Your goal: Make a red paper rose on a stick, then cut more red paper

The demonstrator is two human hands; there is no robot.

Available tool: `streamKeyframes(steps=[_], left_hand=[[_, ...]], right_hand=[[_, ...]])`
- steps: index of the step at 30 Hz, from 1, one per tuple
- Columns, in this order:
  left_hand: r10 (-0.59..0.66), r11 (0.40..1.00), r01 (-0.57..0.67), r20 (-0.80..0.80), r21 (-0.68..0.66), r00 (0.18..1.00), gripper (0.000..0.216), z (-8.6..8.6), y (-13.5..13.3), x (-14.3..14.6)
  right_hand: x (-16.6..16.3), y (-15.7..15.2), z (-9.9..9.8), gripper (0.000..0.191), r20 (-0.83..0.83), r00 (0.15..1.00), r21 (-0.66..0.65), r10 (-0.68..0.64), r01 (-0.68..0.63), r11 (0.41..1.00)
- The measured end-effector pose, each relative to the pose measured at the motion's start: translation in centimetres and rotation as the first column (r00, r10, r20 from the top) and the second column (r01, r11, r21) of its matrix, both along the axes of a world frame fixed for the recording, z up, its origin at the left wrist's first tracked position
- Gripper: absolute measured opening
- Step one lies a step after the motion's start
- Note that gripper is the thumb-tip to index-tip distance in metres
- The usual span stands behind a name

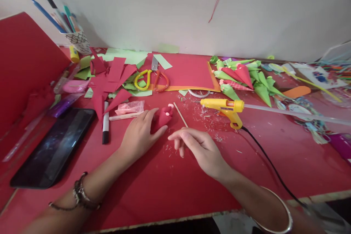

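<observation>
Red paper cone (163, 117) lies left of yellow glue gun (222, 108), on bench (175, 193). Left hand (140, 131) grips cone; light pressure advised, paper likely creases. Right hand (197, 147) half-curled (hold on thin stick (179, 112) unclear). Avoid gun's nozzle (198, 101), possibly hot.

Soft light throws a faint shadow beside the far-left cup (78, 41) and pales the table (287, 146) at right, with outer edges blurred, stretched.

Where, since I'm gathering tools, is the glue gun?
In the head view, the glue gun lies right of centre, between the right hand and paper cones.
</observation>
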State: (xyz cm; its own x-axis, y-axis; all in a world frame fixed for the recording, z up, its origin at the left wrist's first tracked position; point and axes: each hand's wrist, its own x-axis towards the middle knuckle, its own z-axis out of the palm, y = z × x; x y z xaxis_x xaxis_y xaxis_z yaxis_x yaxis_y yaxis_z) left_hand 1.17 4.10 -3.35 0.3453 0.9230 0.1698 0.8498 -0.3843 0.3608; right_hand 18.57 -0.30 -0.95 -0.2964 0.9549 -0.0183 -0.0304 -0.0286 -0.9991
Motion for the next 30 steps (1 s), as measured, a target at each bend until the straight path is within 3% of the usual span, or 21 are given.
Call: streamKeyframes(steps=[4, 9, 16, 22, 26, 30], left_hand=[[0.008, 1.0, -0.009, -0.085, -0.007, 0.996, 0.039, 0.36, 0.5, 0.48], [-0.02, 1.0, 0.02, -0.095, 0.0, 0.995, 0.026, 0.54, 0.66, 0.52], [-0.004, 0.997, 0.003, -0.007, -0.072, 1.0, 0.021, 0.22, 0.35, 0.24], [0.119, 0.978, -0.087, 0.168, -0.189, 0.978, 0.026, 0.28, 0.01, 0.26], [0.118, 0.975, -0.038, 0.366, -0.218, 0.923, 0.023, 0.48, -0.08, 0.42], [0.116, 0.962, 0.008, 0.436, -0.273, 0.893, 0.024, 0.66, -0.11, 0.45]], right_hand=[[0.01, 0.09, -0.01, 0.015, 0.042, 0.999, -0.002, -0.012, 0.012, 1.0], [0.02, 0.19, -0.05, 0.005, -0.029, 1.0, -0.043, 0.007, -0.008, 0.999], [0.16, 0.37, -0.35, 0.024, 0.021, 0.997, -0.029, -0.077, 0.077, 0.997], [0.2, 0.58, -0.64, 0.017, 0.027, 0.997, -0.039, -0.077, 0.078, 0.996], [0.05, 0.52, -0.57, 0.016, -0.043, 0.996, -0.101, -0.084, 0.08, 0.992], [-0.06, 0.52, -0.55, 0.018, -0.075, 0.993, -0.118, -0.092, 0.082, 0.99]])
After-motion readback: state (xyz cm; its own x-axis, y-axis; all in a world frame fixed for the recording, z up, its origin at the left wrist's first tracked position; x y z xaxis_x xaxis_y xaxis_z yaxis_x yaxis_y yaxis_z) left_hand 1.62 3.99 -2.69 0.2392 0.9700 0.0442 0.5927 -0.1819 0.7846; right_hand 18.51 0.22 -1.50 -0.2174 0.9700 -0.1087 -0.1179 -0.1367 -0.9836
